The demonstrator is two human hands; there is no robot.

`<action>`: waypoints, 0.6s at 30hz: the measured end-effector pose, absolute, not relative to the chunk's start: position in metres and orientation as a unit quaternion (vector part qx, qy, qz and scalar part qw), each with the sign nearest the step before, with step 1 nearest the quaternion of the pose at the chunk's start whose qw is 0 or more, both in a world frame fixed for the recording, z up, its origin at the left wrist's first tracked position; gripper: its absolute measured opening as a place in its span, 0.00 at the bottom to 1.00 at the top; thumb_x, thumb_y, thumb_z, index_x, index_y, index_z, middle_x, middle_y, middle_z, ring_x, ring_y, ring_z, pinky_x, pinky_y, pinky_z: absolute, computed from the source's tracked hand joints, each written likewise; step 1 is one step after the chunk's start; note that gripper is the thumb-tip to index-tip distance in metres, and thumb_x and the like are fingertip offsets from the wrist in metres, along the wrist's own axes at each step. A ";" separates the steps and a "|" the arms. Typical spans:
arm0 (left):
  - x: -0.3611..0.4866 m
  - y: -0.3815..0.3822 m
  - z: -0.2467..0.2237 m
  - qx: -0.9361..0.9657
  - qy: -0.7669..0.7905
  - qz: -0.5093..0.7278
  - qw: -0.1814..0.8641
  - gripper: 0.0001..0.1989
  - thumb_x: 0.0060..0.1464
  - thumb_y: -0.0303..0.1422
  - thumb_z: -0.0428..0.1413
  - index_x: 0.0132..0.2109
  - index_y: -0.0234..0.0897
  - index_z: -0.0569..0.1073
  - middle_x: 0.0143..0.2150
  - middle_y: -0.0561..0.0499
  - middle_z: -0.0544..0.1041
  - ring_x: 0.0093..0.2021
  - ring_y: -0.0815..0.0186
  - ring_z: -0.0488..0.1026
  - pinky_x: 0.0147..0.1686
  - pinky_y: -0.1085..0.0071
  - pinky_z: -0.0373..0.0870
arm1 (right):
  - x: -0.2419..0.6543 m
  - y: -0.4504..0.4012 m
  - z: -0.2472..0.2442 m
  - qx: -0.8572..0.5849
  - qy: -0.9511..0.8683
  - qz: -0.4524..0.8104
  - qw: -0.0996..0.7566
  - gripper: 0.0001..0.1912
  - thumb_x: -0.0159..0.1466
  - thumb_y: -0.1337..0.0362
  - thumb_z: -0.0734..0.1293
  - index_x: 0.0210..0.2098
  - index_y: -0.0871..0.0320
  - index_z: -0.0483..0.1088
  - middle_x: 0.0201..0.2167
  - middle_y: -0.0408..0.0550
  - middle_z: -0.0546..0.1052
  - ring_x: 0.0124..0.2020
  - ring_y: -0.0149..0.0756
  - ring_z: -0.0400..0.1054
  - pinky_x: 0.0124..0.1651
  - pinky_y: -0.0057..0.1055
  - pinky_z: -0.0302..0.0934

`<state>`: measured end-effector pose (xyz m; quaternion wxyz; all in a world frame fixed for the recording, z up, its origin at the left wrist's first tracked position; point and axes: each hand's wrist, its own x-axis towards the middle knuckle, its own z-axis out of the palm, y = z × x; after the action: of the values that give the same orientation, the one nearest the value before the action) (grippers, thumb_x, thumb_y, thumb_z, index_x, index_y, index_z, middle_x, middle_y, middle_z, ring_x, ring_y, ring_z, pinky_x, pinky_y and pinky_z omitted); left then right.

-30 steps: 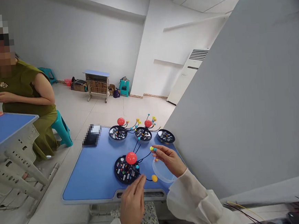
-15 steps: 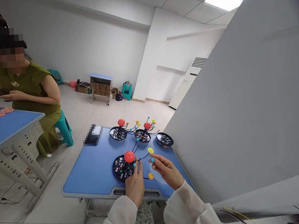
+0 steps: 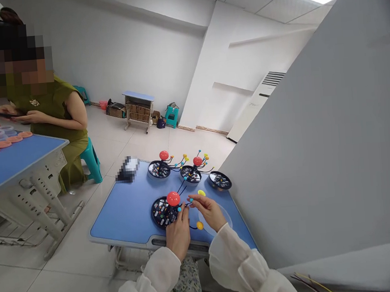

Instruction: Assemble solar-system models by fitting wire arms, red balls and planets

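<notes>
The left hand (image 3: 178,235) rests against the black round base (image 3: 161,213) (whether it grips, you can't tell), while the right hand (image 3: 209,212) pinches a thin black wire (image 3: 186,205) just ahead of its fingertips.

Edge of the black disc (image 3: 160,214) hidden under the left hand (image 3: 179,233), small pieces (image 3: 160,210) on the disc too small to tell, pixelated object (image 3: 126,169) beyond the disc blurred, right sleeve (image 3: 241,264) below the disc cut off by the bottom edge

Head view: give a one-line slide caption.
Left hand and right hand at the wire stems of a red-ball model on blue desk.
</notes>
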<state>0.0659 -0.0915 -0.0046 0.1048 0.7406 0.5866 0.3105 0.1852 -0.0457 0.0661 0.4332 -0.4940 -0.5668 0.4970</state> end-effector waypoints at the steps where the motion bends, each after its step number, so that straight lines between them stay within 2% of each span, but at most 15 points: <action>1: 0.066 -0.091 -0.005 0.739 0.589 0.310 0.106 0.21 0.60 0.25 0.43 0.59 0.37 0.64 0.59 0.38 0.69 0.45 0.57 0.77 0.31 0.68 0.74 | 0.184 -0.044 0.064 -0.494 -0.575 0.495 0.425 0.22 0.49 0.46 0.72 0.35 0.55 0.75 0.36 0.47 0.79 0.33 0.37 0.72 0.44 0.38 0.65; 8: 0.071 -0.086 -0.004 0.711 0.653 0.241 0.104 0.21 0.61 0.25 0.46 0.60 0.40 0.63 0.44 0.44 0.79 0.34 0.63 0.79 0.30 0.72 0.73 | 0.187 -0.039 0.059 -0.493 -0.604 0.492 0.388 0.22 0.51 0.46 0.71 0.37 0.56 0.76 0.32 0.47 0.79 0.30 0.35 0.72 0.41 0.37 0.67; 13: 0.074 -0.084 -0.001 0.713 0.656 0.234 0.080 0.25 0.58 0.20 0.47 0.61 0.39 0.63 0.45 0.44 0.78 0.37 0.65 0.78 0.32 0.75 0.73 | 0.188 -0.038 0.058 -0.486 -0.606 0.497 0.387 0.21 0.50 0.47 0.72 0.36 0.56 0.77 0.34 0.47 0.80 0.31 0.35 0.72 0.42 0.37 0.68; 18: 0.076 -0.080 0.000 0.702 0.668 0.232 0.084 0.24 0.57 0.20 0.48 0.60 0.40 0.65 0.45 0.43 0.78 0.36 0.65 0.78 0.33 0.74 0.74 | 0.192 -0.037 0.057 -0.481 -0.629 0.480 0.378 0.21 0.51 0.48 0.72 0.37 0.56 0.77 0.35 0.48 0.80 0.33 0.37 0.72 0.43 0.37 0.68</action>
<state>0.0756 -0.0803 0.0003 0.0838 0.7022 0.6680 0.2318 0.1922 -0.0372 0.0566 0.3778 -0.4810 -0.6292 0.4796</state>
